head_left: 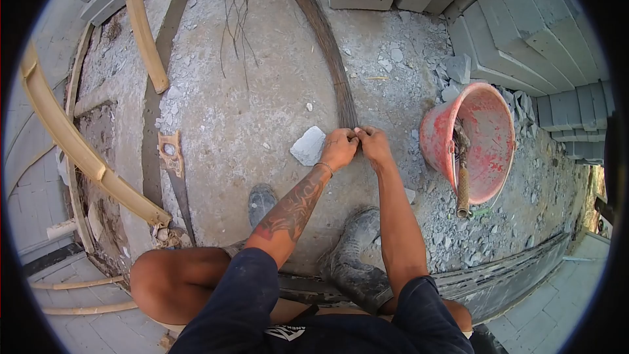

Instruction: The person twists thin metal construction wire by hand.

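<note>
Two hands; one wire bundle; one bucket; one saw.

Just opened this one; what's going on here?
A person's left hand and right hand meet, fingers curled, at the near end of a long bundle of thin brown wire-like strands on the grey floor. Whether they pinch it is unclear. A wooden-handled handsaw lies at left; a red plastic bucket is at right.

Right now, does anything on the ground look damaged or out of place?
Yes: jagged grey rubble lies scattered around the scuffed red plastic bucket to your right, unlike the stacked rectangular grey blocks beyond it.
</note>
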Tool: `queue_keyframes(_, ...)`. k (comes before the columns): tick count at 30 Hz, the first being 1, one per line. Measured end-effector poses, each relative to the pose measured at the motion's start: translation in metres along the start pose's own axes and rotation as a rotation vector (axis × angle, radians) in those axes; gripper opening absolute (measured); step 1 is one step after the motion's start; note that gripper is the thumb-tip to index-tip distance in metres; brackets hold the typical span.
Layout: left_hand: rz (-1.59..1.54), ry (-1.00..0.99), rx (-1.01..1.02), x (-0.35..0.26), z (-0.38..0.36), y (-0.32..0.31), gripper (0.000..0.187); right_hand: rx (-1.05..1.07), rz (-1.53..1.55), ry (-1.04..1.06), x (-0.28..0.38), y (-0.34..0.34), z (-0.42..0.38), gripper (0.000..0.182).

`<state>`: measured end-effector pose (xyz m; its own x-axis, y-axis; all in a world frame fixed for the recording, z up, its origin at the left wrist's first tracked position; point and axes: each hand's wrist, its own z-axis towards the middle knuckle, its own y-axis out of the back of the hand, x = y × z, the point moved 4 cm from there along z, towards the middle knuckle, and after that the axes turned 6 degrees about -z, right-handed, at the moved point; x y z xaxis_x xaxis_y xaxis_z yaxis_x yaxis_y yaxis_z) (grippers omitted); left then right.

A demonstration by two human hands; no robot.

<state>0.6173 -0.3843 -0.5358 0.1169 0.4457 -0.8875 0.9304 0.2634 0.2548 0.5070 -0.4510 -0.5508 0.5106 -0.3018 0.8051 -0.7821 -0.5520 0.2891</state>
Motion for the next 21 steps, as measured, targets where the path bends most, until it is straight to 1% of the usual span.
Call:
queue_keyframes(1, 0.090, 0.019, 0.071, -0.013, -0.003, 0.005, 0.023, 0.000, 0.003, 0.002, 0.000, -0.002, -0.001, 0.025)
queue_keyframes(2, 0.178, 0.038, 0.141, -0.023, -0.004, 0.008, 0.022, -0.090, -0.093, 0.070, 0.003, 0.000, -0.004, 0.025)
queue_keyframes(3, 0.176, 0.036, 0.138, -0.029, -0.002, 0.011, 0.022, -0.179, -0.192, 0.138, 0.007, 0.004, -0.007, 0.025)
queue_keyframes(4, 0.260, -0.029, -0.044, -0.038, 0.002, 0.020, 0.024, -0.179, -0.193, 0.143, 0.009, 0.007, -0.006, 0.025)
queue_keyframes(5, 0.345, -0.093, -0.225, -0.043, 0.004, 0.030, 0.026, -0.216, -0.305, 0.212, 0.015, 0.009, -0.007, 0.024)
queue_keyframes(6, 0.457, -0.237, -0.221, -0.049, 0.008, 0.032, 0.046, -0.248, -0.420, 0.284, 0.020, 0.010, -0.008, 0.022)
queue_keyframes(7, 0.453, -0.237, -0.234, -0.036, 0.013, 0.025, 0.046, -0.242, -0.424, 0.295, 0.018, 0.011, -0.010, 0.022)
queue_keyframes(9, 0.714, -0.565, -0.165, -0.010, 0.027, -0.001, 0.067, -0.235, -0.407, 0.321, 0.022, 0.010, -0.005, 0.021)
queue_keyframes(10, 0.766, -0.532, -0.121, -0.006, 0.027, -0.003, 0.076, -0.212, -0.362, 0.311, 0.027, 0.011, -0.007, 0.020)
queue_keyframes(11, 0.801, -0.515, -0.132, -0.006, 0.026, -0.005, 0.075, -0.189, -0.320, 0.294, 0.029, 0.013, -0.015, 0.019)
queue_keyframes(13, 0.785, -0.492, -0.123, -0.004, 0.028, -0.008, 0.075, -0.191, -0.389, 0.273, 0.020, 0.014, -0.033, 0.018)
queue_keyframes(15, 0.794, -0.495, -0.117, -0.005, 0.027, -0.003, 0.075, -0.156, -0.408, 0.323, 0.011, 0.019, -0.066, 0.017)
queue_keyframes(17, 0.776, -0.507, -0.096, -0.007, 0.028, -0.007, 0.074, -0.097, -0.520, 0.289, 0.029, 0.045, -0.108, 0.013)
queue_keyframes(19, 0.763, -0.471, -0.091, -0.003, 0.028, -0.008, 0.073, -0.036, -0.604, 0.291, 0.048, 0.081, -0.154, 0.012)
queue_keyframes(21, 0.776, -0.434, -0.077, 0.001, 0.029, -0.007, 0.072, 0.052, -0.690, 0.233, 0.051, 0.122, -0.212, 0.012)
